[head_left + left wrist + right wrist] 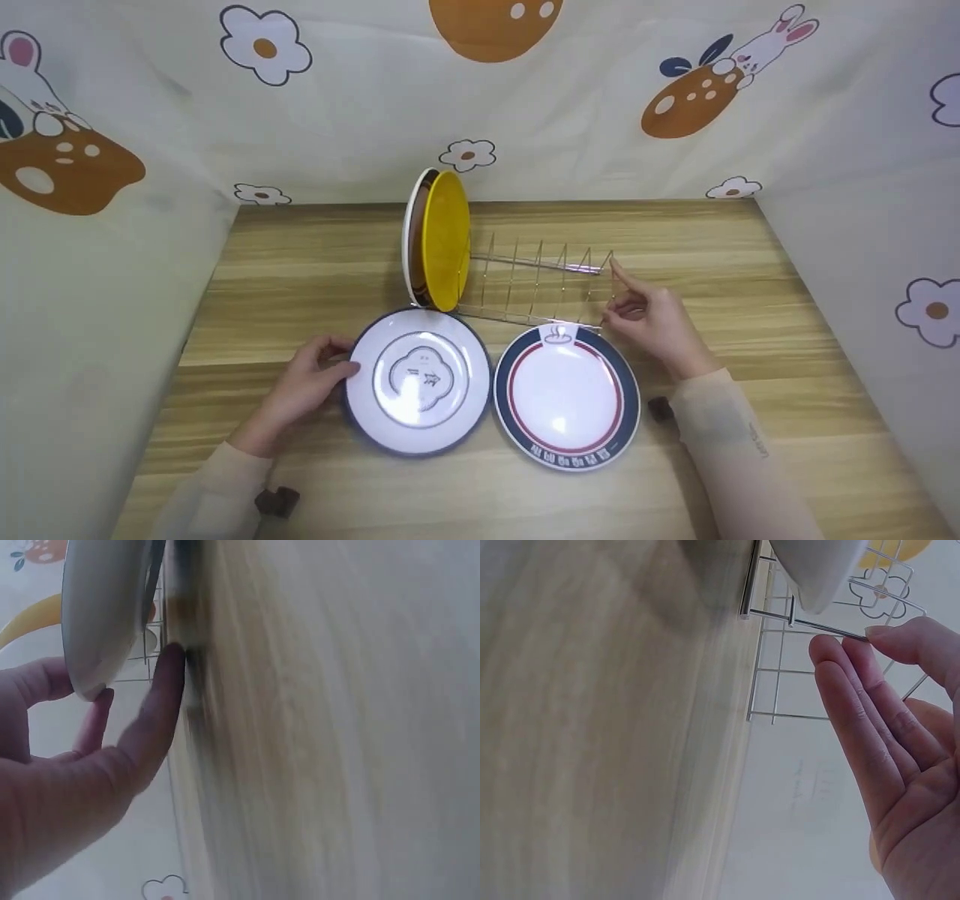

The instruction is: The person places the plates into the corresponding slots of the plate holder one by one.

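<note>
Two plates lie in front of a wire dish rack [540,289]. The left one is a white plate with a dark blue rim [379,352], and my left hand [304,382] pinches its left edge, thumb on top and fingertips at the rim's underside. Beside it on the right is a white plate with a navy and red border [566,397]. My right hand [652,322] pinches the rack's right end wire between thumb and fingers; the right wrist view shows the thumb [900,641] on the wire. A yellow plate [446,240] stands upright in the rack's left end.
Left of the yellow plate stand a brown plate [420,247] and a white plate [409,232], mostly hidden. All rest on a wooden-patterned tabletop [315,262]. Printed cloth [360,112] hangs behind and at both sides.
</note>
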The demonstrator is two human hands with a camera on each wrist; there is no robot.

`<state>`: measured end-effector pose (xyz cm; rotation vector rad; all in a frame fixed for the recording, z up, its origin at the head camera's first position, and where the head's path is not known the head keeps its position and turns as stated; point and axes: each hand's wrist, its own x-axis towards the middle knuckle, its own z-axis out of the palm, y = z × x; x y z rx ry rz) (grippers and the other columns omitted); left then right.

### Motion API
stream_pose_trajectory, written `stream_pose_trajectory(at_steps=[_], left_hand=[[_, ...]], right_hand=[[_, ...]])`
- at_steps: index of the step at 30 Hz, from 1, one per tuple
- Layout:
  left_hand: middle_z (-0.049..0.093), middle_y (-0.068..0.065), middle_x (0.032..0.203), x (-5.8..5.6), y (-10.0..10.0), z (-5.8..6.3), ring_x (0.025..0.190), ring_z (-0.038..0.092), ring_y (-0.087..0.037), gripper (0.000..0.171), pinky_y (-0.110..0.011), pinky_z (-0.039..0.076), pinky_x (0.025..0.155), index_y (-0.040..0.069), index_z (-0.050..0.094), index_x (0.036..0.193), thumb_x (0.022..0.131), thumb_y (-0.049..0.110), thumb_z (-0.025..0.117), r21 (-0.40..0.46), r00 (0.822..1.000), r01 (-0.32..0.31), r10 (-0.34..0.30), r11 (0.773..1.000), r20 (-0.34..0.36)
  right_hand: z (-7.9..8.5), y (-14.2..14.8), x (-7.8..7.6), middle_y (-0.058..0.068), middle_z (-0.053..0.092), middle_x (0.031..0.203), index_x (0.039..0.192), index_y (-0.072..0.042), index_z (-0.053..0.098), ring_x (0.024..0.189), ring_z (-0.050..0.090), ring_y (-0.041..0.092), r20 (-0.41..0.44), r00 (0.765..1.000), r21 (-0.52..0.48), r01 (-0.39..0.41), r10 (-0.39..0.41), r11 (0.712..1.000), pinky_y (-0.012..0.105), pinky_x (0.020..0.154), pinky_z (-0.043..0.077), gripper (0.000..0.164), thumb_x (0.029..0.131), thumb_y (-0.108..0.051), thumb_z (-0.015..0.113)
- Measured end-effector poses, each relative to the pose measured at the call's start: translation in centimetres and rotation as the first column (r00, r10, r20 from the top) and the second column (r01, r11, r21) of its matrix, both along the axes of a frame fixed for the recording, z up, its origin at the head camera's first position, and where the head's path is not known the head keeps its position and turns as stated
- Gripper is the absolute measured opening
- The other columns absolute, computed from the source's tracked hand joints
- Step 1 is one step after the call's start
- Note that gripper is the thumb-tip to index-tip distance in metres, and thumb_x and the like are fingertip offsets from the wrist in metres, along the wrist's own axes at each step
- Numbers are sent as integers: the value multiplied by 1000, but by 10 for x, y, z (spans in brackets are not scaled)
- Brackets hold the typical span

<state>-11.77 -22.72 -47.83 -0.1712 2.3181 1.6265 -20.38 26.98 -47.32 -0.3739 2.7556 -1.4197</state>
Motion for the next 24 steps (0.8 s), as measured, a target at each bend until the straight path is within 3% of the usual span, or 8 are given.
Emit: stream_pose_trajectory(at_steps=[2, 5, 8, 11, 18, 24], left_hand=[[53, -27, 141, 0, -1, -1, 115, 64, -29, 39, -39, 60, 94, -4, 47, 134, 101, 11, 60, 133, 998, -28, 20, 991, 59], [57, -21, 128, -1, -3, -2, 96, 66, -20, 33, -33, 63, 77, -1, 44, 131, 102, 9, 57, 304, 990, -55, 14, 951, 137], [60, -12, 118, 0, -6, -2, 90, 67, -17, 33, -33, 63, 75, 2, 41, 131, 103, 9, 56, 409, 985, -45, -28, 911, 172], [61, -11, 120, 1, -10, -2, 94, 68, -17, 41, -34, 63, 79, 2, 36, 138, 103, 10, 57, 478, 982, -13, -79, 878, 173], [47, -21, 147, 6, -17, -2, 120, 64, -22, 67, -39, 59, 96, 12, 29, 158, 99, -2, 56, 611, 976, 107, -200, 785, 86], [56, -19, 144, 7, -20, -5, 123, 65, -26, 78, -39, 57, 101, 25, 23, 164, 99, -6, 53, 679, 951, 238, -308, 695, -18]], right_hand=[[-1, 0, 0, 11, 77, 94, 158, -20, 42, 88, 74, 22, 3, 1000, 0, 0, 0, 1000, 26, 81, 63, 85, 84, 2, 80], [-2, 1, 0, 11, 77, 94, 158, -21, 42, 89, 75, 23, 6, 1000, -2, 2, -2, 1000, 26, 82, 63, 86, 84, 2, 80], [-3, 1, -1, 11, 77, 94, 158, -21, 42, 89, 75, 23, 11, 1000, 0, 5, -5, 1000, 25, 82, 62, 86, 84, 2, 80], [-3, 0, -1, 11, 77, 94, 157, -20, 43, 89, 75, 22, 12, 1000, 4, 11, -11, 1000, 24, 81, 62, 85, 84, 2, 80], [-2, -2, -1, 14, 76, 94, 157, -17, 44, 88, 74, 20, 25, 999, 6, 32, -32, 999, 25, 81, 62, 85, 82, 3, 80], [0, -2, -1, 12, 76, 95, 157, -17, 44, 89, 74, 22, 27, 999, 9, 35, -35, 999, 24, 81, 62, 85, 83, 2, 80]])
